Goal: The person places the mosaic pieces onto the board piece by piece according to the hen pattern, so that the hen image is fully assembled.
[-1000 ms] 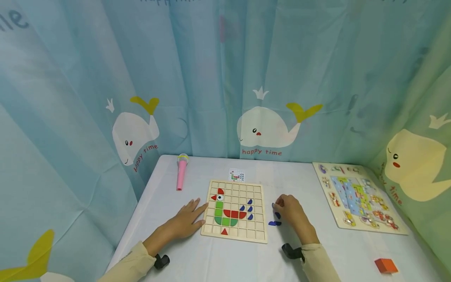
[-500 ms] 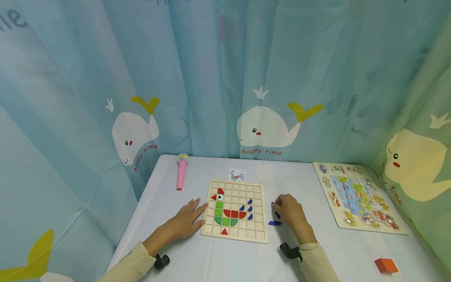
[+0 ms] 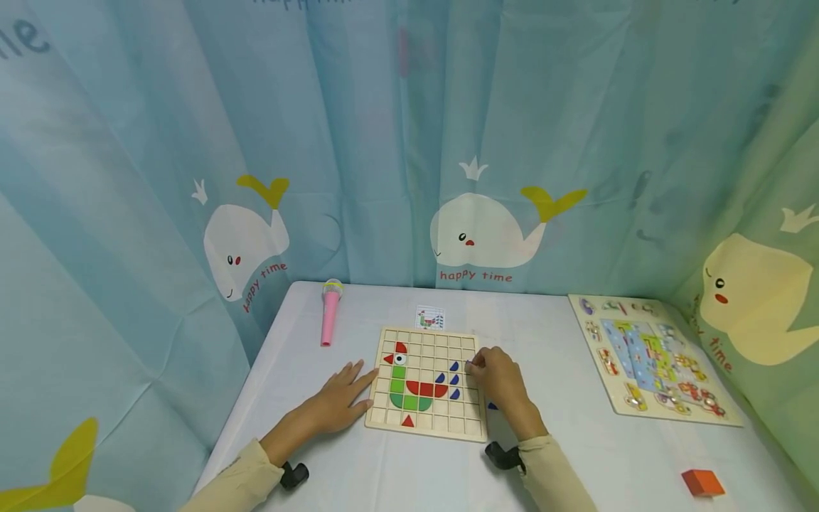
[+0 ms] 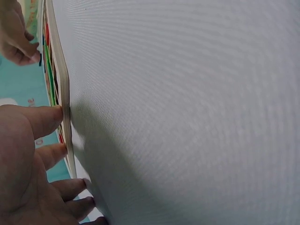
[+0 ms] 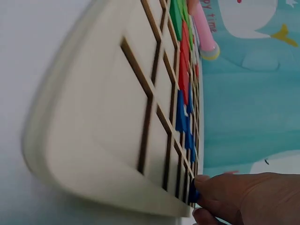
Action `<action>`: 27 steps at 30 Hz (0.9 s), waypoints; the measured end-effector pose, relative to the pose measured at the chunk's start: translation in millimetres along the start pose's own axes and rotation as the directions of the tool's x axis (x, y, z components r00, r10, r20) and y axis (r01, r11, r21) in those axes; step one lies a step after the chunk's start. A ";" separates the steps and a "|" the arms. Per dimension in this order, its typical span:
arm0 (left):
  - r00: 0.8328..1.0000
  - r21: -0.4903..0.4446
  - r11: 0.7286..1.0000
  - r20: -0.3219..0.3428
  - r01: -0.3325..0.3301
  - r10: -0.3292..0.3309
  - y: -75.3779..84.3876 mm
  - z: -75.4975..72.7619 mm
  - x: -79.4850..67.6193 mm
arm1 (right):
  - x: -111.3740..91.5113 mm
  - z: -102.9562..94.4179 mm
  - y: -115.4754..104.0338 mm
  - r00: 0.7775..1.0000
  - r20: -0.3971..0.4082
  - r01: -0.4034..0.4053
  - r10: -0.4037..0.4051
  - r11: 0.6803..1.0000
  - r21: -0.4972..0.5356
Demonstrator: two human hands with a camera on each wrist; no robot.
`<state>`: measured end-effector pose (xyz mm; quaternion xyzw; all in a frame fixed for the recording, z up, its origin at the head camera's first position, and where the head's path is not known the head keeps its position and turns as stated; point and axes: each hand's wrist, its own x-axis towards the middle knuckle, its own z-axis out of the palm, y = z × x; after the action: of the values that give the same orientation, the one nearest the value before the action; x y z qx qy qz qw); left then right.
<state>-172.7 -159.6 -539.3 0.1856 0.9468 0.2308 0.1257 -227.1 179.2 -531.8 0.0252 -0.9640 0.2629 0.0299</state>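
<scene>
A square wooden grid board (image 3: 463, 425) lies on the table, with red, green and blue pieces forming a bird and a round eye piece (image 3: 399, 359). My left hand (image 3: 335, 400) rests flat at the board's left edge, thumb and forefinger touching its rim, as the left wrist view also shows. My right hand (image 3: 505, 380) pinches a small blue piece (image 5: 193, 191) between thumb and fingers at the right side of the grid. Several blue quarter-like pieces (image 3: 454, 380) sit in nearby cells. A red triangle (image 3: 407, 421) lies in the bottom row.
A small pattern card (image 3: 429, 318) lies behind the board. A pink toy microphone (image 3: 329, 316) is at the back left. On the right are a picture puzzle board (image 3: 617, 398) and an orange block (image 3: 702, 483). Another blue piece (image 3: 493, 406) shows beside the grid board, partly behind my right wrist.
My right hand has moved left from the loose blue pieces to the board's right edge, carrying one blue piece. The left hand has stayed in place.
</scene>
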 end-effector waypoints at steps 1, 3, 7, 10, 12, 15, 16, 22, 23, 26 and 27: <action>1.000 0.000 1.000 0.001 0.000 0.000 0.0 0.3 0.0 | -0.8 1.3 -0.9 1.000 0.005 0.007 -0.007 1.000 -0.010; 1.000 0.001 1.000 0.003 0.000 0.000 0.0 0.7 -0.2 | -2.3 3.1 -2.1 1.000 0.008 0.019 -0.019 1.000 -0.024; 1.000 -0.001 1.000 -0.002 0.002 -0.002 0.2 0.7 -0.4 | -4.1 3.9 -3.9 1.000 0.011 0.023 -0.022 0.999 -0.040; 1.000 0.000 1.000 -0.005 0.004 -0.004 0.4 0.4 -0.4 | -3.5 2.5 -5.5 0.999 0.020 0.028 -0.027 0.998 -0.065; 1.000 0.005 1.000 -0.003 0.003 -0.003 0.2 0.6 0.1 | -2.8 1.2 -6.4 0.999 0.027 0.033 -0.031 0.995 -0.097; 1.000 0.007 1.000 0.002 0.000 0.000 0.0 0.5 0.8 | -1.5 0.2 -6.4 0.999 0.040 0.034 -0.028 0.989 -0.144; 1.000 0.008 1.000 0.003 0.000 0.000 0.0 0.4 0.8 | -1.0 0.1 -5.9 0.999 0.043 0.036 -0.030 0.987 -0.158; 1.000 0.012 1.000 -0.007 -0.001 0.001 0.3 0.1 -0.2 | -1.1 -0.4 -4.1 0.998 0.059 0.042 -0.033 0.986 -0.164; 1.000 0.014 1.000 -0.009 -0.001 0.001 0.2 0.3 -0.3 | -1.4 -0.5 -4.3 0.998 0.056 0.041 -0.032 0.986 -0.160; 1.000 0.016 1.000 -0.010 0.000 0.000 -0.3 1.0 -0.3 | -2.0 -0.5 -4.7 0.998 0.048 0.032 -0.026 0.990 -0.139; 1.000 0.018 1.000 -0.010 0.001 0.000 -0.6 1.4 -0.3 | -2.2 -0.6 -4.7 0.999 0.046 0.032 -0.026 0.990 -0.134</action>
<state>-172.2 -159.6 -540.7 0.1854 0.9495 0.2231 0.1193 -224.5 175.6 -529.1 0.0429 -0.9795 0.1962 0.0139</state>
